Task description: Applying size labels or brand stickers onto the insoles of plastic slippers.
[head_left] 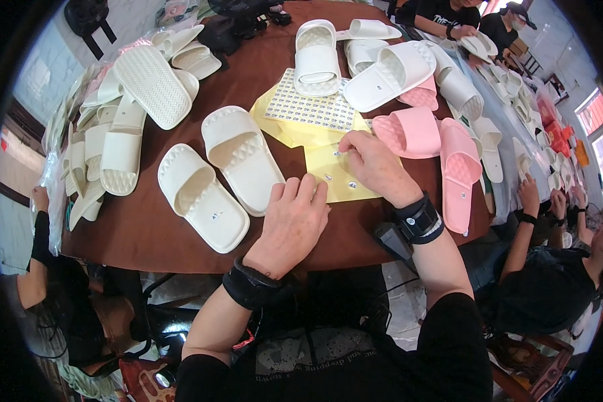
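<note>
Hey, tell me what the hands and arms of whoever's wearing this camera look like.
The left hand and right hand are ungloved. A wide black left wristband wraps one wrist; the black right wristband shows some pale grey detail. The forearms are otherwise bare up to the black left sleeve and matching right sleeve.

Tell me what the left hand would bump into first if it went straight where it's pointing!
Probably the yellow sheet with small white stickers: its edge lies right beside the fingers of the left hand. Depth is hard to judge here, so they may be touching it.
</note>
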Motion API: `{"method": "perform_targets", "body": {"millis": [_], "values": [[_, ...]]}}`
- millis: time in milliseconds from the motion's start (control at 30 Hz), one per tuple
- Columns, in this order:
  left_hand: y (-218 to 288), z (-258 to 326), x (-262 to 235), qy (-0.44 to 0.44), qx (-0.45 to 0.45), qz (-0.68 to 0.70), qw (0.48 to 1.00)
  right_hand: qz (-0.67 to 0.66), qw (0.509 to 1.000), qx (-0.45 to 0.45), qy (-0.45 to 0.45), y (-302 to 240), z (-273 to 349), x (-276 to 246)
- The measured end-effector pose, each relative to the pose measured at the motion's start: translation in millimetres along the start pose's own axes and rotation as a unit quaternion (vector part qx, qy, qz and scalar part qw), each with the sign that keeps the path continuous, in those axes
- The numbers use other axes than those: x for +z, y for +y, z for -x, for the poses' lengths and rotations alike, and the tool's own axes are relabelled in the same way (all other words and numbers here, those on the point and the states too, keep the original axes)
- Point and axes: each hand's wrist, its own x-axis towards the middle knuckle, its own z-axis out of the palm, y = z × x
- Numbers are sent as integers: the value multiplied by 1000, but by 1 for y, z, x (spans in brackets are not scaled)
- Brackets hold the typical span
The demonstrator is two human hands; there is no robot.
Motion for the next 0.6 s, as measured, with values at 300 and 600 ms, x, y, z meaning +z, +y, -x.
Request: {"method": "perform_targets", "body": {"millis": [300, 600], "values": [[-2, 2, 1, 4, -1, 5, 1000, 29, 996, -14, -88, -17, 9, -27], [0, 2, 4, 14, 0, -5, 1000, 104, 990, -36, -93, -23, 34, -23]]}}
